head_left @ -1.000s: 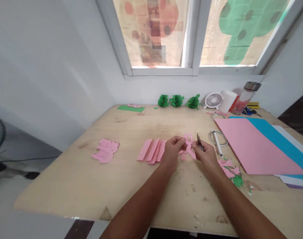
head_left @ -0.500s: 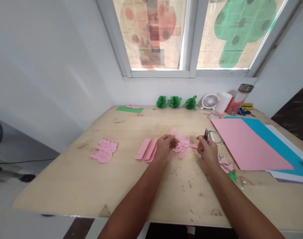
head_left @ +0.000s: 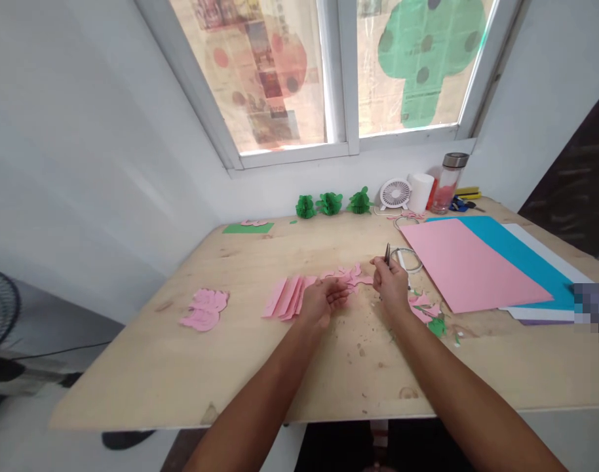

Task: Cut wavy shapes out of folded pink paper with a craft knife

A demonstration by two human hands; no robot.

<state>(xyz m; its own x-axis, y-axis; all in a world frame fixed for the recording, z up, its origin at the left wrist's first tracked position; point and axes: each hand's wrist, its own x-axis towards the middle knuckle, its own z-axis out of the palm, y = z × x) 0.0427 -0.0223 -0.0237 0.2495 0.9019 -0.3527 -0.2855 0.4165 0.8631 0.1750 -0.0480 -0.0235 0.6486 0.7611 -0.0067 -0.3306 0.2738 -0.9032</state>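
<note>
My right hand (head_left: 390, 283) is closed around a pair of scissors (head_left: 387, 254), their dark blades pointing up and away from me. My left hand (head_left: 325, 298) is over the table with its fingers partly spread, and I see nothing held in them. Just left of it lies accordion-folded pink paper (head_left: 282, 298), its right end partly hidden by the hand. Beyond the fingertips sits a loose heap of pink paper scraps (head_left: 352, 275). A stack of scalloped pink cut-outs (head_left: 206, 309) rests farther left.
Pink sheet (head_left: 469, 262) and blue sheet (head_left: 506, 255) overlap at right. Pink-green scraps (head_left: 430, 314) lie near my right wrist. Green paper figures (head_left: 330, 203), a small fan (head_left: 396, 195) and a bottle (head_left: 449, 187) line the back. A green strip (head_left: 248, 229) lies back left.
The view has shifted. My left hand's fingers have gone from curled together to loosely spread, and more folds of the pink paper show beside it. My right hand still holds the scissors.
</note>
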